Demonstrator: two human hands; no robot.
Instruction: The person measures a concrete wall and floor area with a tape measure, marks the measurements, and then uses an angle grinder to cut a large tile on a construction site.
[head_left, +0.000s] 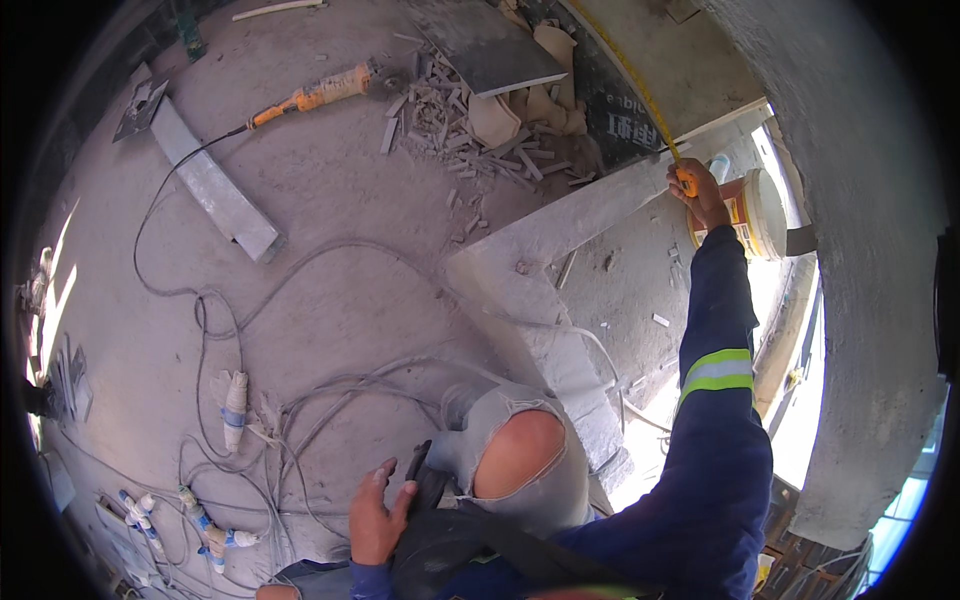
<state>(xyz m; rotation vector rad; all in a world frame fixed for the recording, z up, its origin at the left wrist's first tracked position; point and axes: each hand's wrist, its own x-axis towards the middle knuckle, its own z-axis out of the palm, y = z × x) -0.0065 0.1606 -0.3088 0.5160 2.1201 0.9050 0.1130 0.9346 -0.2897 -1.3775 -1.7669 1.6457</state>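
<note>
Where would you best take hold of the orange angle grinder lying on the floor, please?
Probably around the orange body of the angle grinder, coming down from above. It lies flat on the dusty floor, the body long and slim; the disc end points at the rubble pile, and the cable trails from the opposite end.

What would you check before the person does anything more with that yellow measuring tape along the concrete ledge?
1. Right hand has a grip on the orange tape case: ok.
2. Yellow tape runs straight along the wall base: ok as far as it shows.
3. Far end of the tape hooked or anchored: cannot tell, it leaves the picture.
4. Left hand free: not ok, it rests on a dark tool at the black waist bag.
5. Floor underfoot tidy: not ok, loose cables and tile scraps lie about.
6. Angle grinder out of reach: ok.
</note>
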